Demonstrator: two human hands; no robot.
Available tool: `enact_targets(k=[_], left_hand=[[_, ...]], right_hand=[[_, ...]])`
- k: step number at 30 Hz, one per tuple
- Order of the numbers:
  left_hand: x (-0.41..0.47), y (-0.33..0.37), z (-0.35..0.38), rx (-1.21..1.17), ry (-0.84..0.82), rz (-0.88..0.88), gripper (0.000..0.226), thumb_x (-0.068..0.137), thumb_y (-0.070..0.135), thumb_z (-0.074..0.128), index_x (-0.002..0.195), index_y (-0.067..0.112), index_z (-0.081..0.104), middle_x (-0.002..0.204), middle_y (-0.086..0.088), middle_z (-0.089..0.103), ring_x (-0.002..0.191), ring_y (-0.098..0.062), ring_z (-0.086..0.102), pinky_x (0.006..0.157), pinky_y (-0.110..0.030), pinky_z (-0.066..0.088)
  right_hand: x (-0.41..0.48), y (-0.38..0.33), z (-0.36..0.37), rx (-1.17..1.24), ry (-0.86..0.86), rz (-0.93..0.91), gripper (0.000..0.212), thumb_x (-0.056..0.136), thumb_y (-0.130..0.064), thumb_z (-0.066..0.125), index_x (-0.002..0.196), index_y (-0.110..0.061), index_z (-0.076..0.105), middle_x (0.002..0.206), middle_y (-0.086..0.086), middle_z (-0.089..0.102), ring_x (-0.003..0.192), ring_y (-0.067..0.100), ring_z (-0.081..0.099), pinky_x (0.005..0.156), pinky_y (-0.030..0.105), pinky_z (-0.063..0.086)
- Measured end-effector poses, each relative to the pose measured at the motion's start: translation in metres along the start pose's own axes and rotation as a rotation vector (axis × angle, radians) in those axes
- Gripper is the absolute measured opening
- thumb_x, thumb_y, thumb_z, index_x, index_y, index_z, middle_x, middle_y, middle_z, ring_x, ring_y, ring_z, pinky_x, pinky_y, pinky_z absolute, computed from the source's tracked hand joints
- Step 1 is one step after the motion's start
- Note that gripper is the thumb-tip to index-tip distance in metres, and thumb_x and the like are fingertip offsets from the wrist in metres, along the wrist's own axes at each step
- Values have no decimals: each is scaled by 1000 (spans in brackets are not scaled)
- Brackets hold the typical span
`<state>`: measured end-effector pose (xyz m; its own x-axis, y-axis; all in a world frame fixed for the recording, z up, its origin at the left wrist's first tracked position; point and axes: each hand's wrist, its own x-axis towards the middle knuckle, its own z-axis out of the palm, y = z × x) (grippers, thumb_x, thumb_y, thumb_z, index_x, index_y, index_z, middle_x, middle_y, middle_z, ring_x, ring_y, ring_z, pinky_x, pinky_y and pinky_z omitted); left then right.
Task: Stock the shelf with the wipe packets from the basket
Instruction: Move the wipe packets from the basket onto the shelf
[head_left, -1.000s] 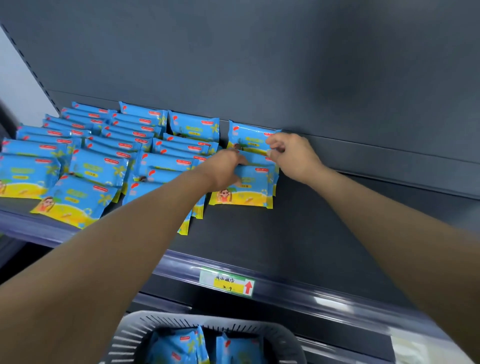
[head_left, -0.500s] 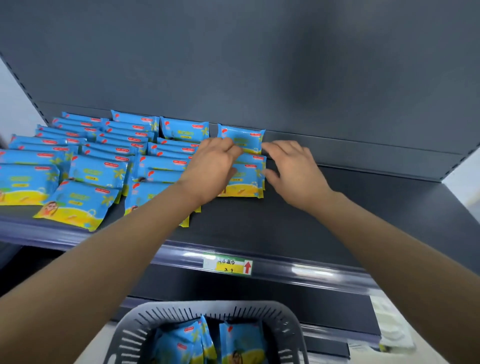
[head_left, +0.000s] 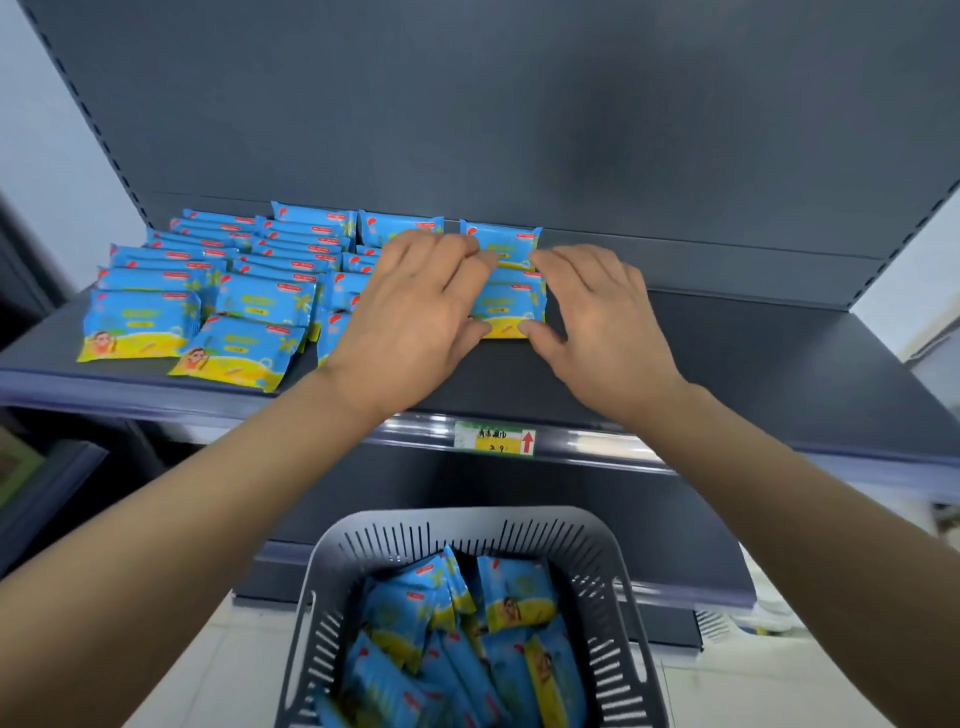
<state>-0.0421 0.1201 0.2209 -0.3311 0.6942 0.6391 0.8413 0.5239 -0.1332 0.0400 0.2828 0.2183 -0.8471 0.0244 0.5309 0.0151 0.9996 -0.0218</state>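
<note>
While the wipe packets (head_left: 506, 312) are lying at 12 o'clock on the shelf (head_left: 727, 364), we are bracketing them with left hand (head_left: 415, 317) and right hand (head_left: 597, 317), fingers spread, gripping nothing. More are filling the basket (head_left: 597, 561) at 6 o'clock. We are judging them light, soft, slick: pinch the sealed edges.

Both bare arms reach away from the body, the left forearm (head_left: 197, 514) rising from the near left and the right forearm (head_left: 810, 499) from the near right, converging toward the far middle. The left hand (head_left: 415, 317) and right hand (head_left: 597, 322) lie palm down side by side, a small gap between them. Their fingers are spread and loosely bent, and the thumbs point inward at each other.
</note>
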Motion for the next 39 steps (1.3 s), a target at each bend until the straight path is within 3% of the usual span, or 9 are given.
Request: enact_targets(k=[10, 13, 18, 21, 24, 29, 32, 39], left_hand=[[-44, 35, -55, 35, 110, -69, 49, 78, 23, 67, 118, -3, 54, 116, -22, 57, 101, -40, 54, 93, -41, 28], [-71, 47, -45, 42, 50, -85, 52, 74, 24, 69, 118, -1, 55, 113, -20, 58, 100, -36, 52, 91, -42, 30], [-136, 74, 6, -64, -331, -154, 53, 68, 14, 78, 114, -3, 58, 110, -23, 59, 98, -41, 57, 89, -41, 31], [-178, 80, 37, -133, -606, -261, 53, 76, 20, 72, 125, 7, 54, 122, -15, 54, 113, -34, 50, 100, -39, 25], [-216, 78, 62, -163, -776, -330, 54, 78, 30, 68, 128, 17, 50, 126, -7, 49, 117, -26, 45, 99, -32, 18], [-259, 75, 91, -146, -1029, -330, 65, 77, 36, 69, 134, 21, 42, 138, -3, 40, 128, -22, 38, 103, -34, 21], [-275, 70, 106, -127, -1155, -310, 62, 77, 35, 69, 133, 22, 43, 134, -3, 42, 125, -24, 39, 102, -35, 26], [-302, 59, 133, -156, -1370, -375, 64, 81, 25, 67, 138, 22, 38, 135, -5, 41, 122, -27, 38, 103, -39, 30]], right_hand=[[-34, -35, -23, 101, 179, -45, 50, 77, -22, 66, 122, -3, 56, 123, 13, 58, 116, 36, 51, 95, 43, 37], [-60, -35, -12, 146, 113, -71, 50, 76, -23, 66, 122, -5, 56, 123, 11, 58, 115, 33, 52, 94, 41, 37], [-124, -26, 34, 229, -258, -135, 48, 84, -20, 62, 129, -9, 51, 131, 8, 52, 124, 29, 44, 99, 39, 32], [-154, -23, 69, 235, -463, -182, 48, 88, -22, 56, 134, -12, 46, 136, 7, 48, 126, 27, 41, 101, 39, 31], [-175, -30, 102, 221, -624, -223, 48, 90, -23, 53, 136, -13, 42, 138, 7, 45, 127, 28, 39, 102, 38, 28], [-197, -49, 143, 181, -742, -286, 45, 90, -25, 55, 131, -12, 45, 130, 10, 50, 121, 30, 44, 99, 43, 38], [-201, -58, 166, 169, -797, -293, 44, 90, -27, 56, 130, -12, 46, 127, 10, 51, 119, 30, 45, 98, 43, 39], [-202, -81, 222, 214, -951, -192, 49, 93, -27, 53, 138, -13, 40, 137, 10, 46, 124, 31, 41, 99, 44, 39]])
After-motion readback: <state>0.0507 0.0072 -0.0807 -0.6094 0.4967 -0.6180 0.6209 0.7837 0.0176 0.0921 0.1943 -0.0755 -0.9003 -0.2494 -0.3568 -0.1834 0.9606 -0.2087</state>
